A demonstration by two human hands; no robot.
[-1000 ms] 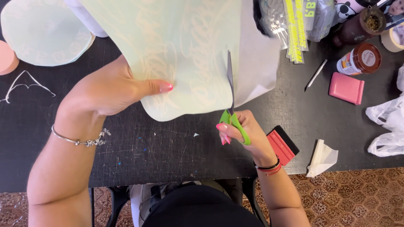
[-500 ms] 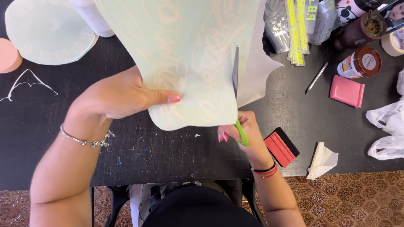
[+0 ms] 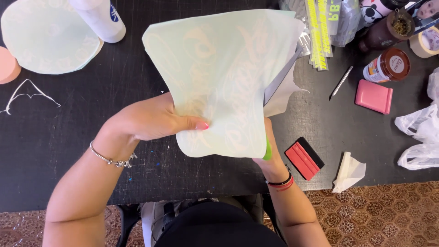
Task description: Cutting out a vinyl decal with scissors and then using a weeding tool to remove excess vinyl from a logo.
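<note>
Left hand (image 3: 146, 121) pinching pale green sheet (image 3: 219, 77), long axis running away from grip; right hand (image 3: 270, 155) mostly hidden, green-handled scissors (image 3: 274, 87) pointing up-right, grip unclear.

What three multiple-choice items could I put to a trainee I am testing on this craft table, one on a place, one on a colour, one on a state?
1. Where does the red squeegee lie?
A. Under the round sheet at top left
B. On the black table, right of the right wrist
C. On the floor

2. What colour is the scissors handle that shows below the sheet?
A. Green
B. Blue
C. Black

3. How is the pale green sheet held?
A. Flat on the table, untouched
B. Rolled into a tube
C. Lifted, pinched by the left hand

Key: 1 B, the red squeegee rests on the black table beside the right hand. 2 A, a green tip of the scissors peeks out at the sheet's lower edge. 3 C, the left hand grips the pale green sheet with the thumb on its front.
</note>
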